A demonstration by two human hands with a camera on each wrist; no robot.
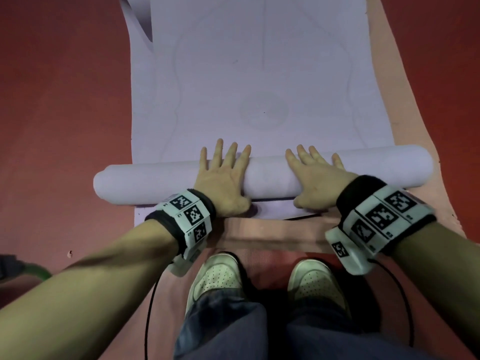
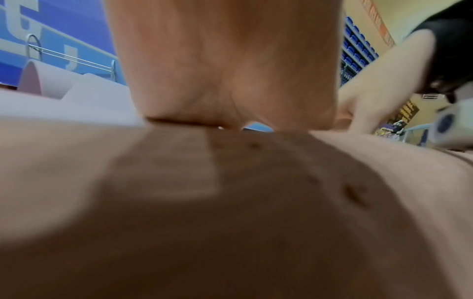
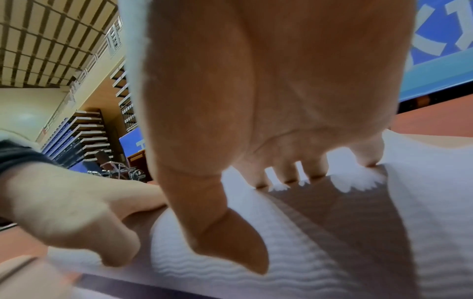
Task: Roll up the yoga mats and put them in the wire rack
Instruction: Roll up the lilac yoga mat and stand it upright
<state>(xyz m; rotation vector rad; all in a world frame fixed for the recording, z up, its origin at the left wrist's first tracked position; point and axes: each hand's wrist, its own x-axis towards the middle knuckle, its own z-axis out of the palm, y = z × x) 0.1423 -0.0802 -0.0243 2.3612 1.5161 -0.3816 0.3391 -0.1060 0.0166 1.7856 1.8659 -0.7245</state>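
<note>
A lilac yoga mat lies on a pink mat (image 1: 410,105) on the floor. Its near end is wound into a roll (image 1: 267,175) that runs left to right, and its flat part (image 1: 259,81) stretches away from me. My left hand (image 1: 224,172) presses flat on the roll left of its middle, fingers straight and spread. My right hand (image 1: 315,175) presses flat on the roll just right of its middle, and its fingertips (image 3: 289,178) touch the ribbed roll (image 3: 422,202). In the left wrist view a wire rack (image 2: 74,58) stands far off behind rolled mats (image 2: 48,81).
Red floor (image 1: 65,100) surrounds the mats. My two white shoes (image 1: 220,276) stand on the pink mat just behind the roll. A green object (image 1: 36,272) lies at the lower left. The far left corner of the lilac mat (image 1: 140,19) curls up.
</note>
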